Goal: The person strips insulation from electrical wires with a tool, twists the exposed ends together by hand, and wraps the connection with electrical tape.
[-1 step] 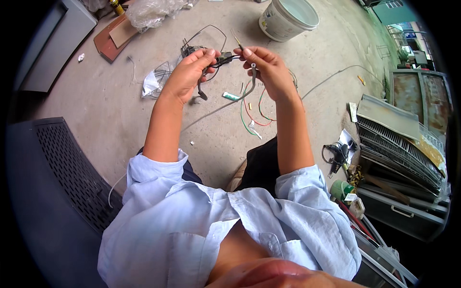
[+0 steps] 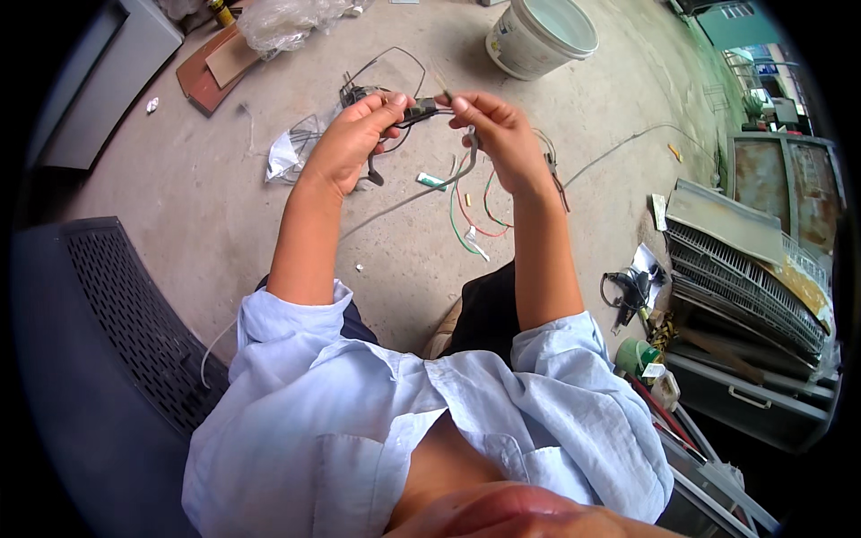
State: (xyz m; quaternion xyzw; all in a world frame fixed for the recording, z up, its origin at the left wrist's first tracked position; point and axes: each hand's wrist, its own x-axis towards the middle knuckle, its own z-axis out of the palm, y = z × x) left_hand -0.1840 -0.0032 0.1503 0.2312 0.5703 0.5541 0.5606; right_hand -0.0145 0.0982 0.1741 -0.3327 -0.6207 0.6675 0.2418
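Observation:
My left hand [image 2: 359,134] pinches dark cable near a grey lead [image 2: 373,170] that hangs below it. My right hand [image 2: 498,139] grips a thin wire [image 2: 446,90] with a pale, blurred tip; a long grey cable [image 2: 404,204] runs down from beside it. Dark wire spans the gap between both hands. Behind them on the floor lie a black tangled component [image 2: 421,106], a clear bag with white paper [image 2: 282,154], red and green wires [image 2: 475,233] and a small teal-and-white tube [image 2: 432,182].
A white bucket [image 2: 529,49] stands ahead. Plastic wrap [image 2: 278,27] and boards [image 2: 202,72] lie upper left. A grey cabinet [image 2: 94,90] and dark perforated panel [image 2: 134,318] flank my left. Stacked racks [image 2: 744,278], tools [image 2: 635,287] and a green container [image 2: 632,357] crowd my right.
My right hand has shifted slightly downward, and the thin wire's tip has dropped and blurred. My left hand is almost unchanged.

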